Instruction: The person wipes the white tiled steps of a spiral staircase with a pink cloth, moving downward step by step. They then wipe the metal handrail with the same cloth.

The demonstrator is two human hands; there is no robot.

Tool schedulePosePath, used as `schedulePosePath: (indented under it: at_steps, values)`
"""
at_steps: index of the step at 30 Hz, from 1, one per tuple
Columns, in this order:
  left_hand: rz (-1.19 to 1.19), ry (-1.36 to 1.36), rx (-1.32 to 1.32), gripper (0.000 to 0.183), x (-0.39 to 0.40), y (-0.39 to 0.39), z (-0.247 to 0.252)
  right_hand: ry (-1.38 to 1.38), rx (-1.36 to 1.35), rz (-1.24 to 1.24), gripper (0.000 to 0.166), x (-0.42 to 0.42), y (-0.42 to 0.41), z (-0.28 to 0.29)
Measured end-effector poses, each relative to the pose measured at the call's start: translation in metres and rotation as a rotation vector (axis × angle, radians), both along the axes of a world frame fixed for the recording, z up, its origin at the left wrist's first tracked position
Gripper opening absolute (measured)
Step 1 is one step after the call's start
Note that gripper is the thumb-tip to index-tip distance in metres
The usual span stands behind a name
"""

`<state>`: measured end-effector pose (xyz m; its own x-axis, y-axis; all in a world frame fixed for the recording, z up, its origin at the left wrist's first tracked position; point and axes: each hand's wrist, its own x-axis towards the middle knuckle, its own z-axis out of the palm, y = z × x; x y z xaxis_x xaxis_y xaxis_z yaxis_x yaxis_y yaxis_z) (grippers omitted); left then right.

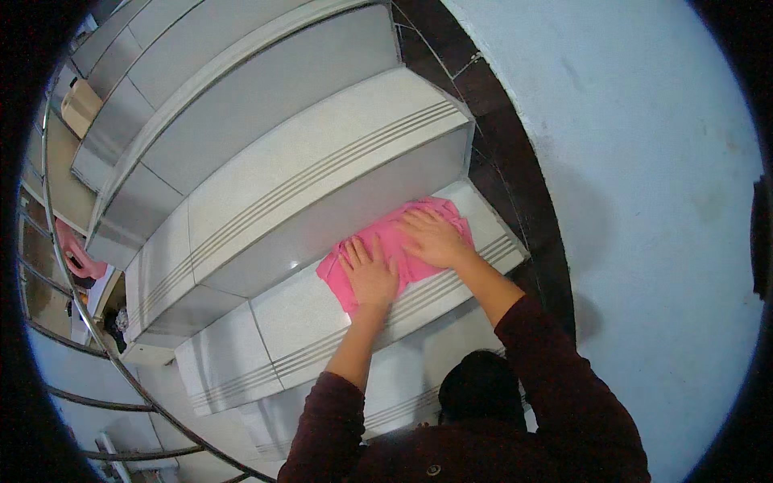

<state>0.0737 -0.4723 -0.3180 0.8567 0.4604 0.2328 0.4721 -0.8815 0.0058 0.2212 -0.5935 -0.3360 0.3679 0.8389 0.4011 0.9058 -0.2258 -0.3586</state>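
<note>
A pink cloth (398, 244) lies spread and wrinkled on a white tiled stair tread (302, 302), near its right end. My left hand (371, 279) rests flat on the cloth's left part, fingers apart. On the right part of the cloth lies my right hand (433, 238), palm down with its fingers stretched out. Both hands press from above and neither grips the fabric. The cloth's far edge meets the riser (338, 223) of the step above. Grooved lines run along the front of the tread, close to my wrists.
More tiled steps (326, 133) rise beyond. A metal handrail (90, 320) curves along the left, with a beige container (81, 107) and a pink plastic jug (78, 253) past it. Dark skirting tiles (501, 157) and a pale blue wall (652, 181) bound the right.
</note>
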Motion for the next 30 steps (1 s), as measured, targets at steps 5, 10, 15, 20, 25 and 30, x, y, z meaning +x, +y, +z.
schedulePosePath:
  at_steps: [5,10,15,20,25,30]
  values:
    - [-0.024,0.062,0.013,0.064,0.036,-0.027,-0.008,0.008,0.026,-0.093,0.052,0.029,-0.032,-0.010]
    - [-0.108,0.051,-0.031,0.059,0.060,-0.044,-0.010,0.059,-0.047,-0.290,0.051,0.033,-0.055,-0.008]
    - [-0.222,-0.027,-0.081,0.061,0.071,-0.057,-0.029,0.062,-0.032,-0.446,0.048,0.025,-0.079,-0.024]
    - [-0.300,0.013,-0.079,0.060,0.066,-0.077,-0.045,0.018,-0.086,-0.562,0.048,0.001,-0.100,-0.037]
    - [-0.353,0.054,-0.138,0.061,0.051,-0.093,-0.057,0.033,-0.106,-0.613,0.049,-0.025,-0.112,-0.053]
    - [-0.395,0.058,-0.236,0.059,0.026,-0.094,-0.060,-0.032,-0.153,-0.674,0.051,-0.052,-0.110,-0.069]
